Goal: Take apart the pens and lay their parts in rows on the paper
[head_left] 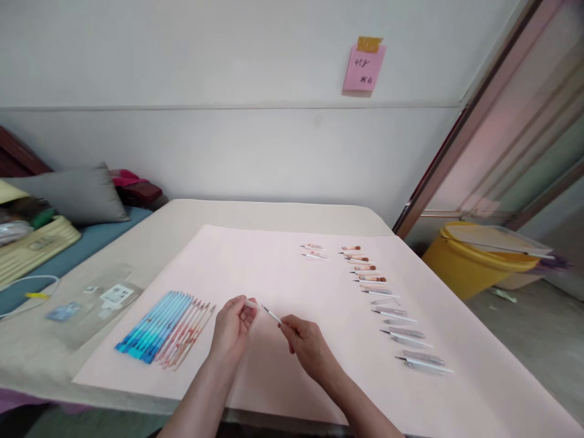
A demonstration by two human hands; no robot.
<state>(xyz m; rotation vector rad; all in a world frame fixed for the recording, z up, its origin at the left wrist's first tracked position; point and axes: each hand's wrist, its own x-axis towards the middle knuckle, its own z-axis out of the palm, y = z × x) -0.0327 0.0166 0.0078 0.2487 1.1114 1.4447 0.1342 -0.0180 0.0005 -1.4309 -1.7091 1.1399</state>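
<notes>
Both hands hover over a pale pink sheet [283, 267] on the table. My left hand [233, 328] is closed in a pinch on a small white pen part [250, 303]. My right hand [306, 342] pinches a thin white refill [271, 314] whose dark tip points toward the left hand; the two pieces are a short gap apart. A row of blue and pink-white pens [166, 328] lies to the left of my left hand. To the right, pen refills and caps [387, 304] lie in a column down the sheet.
A clear plastic packet with labels [98, 298] lies on the table's left side. A grey pillow [75, 194] and a yellow case [36, 246] sit further left. A yellow bin [474, 261] stands on the floor right of the table. A pink note [364, 68] hangs on the wall.
</notes>
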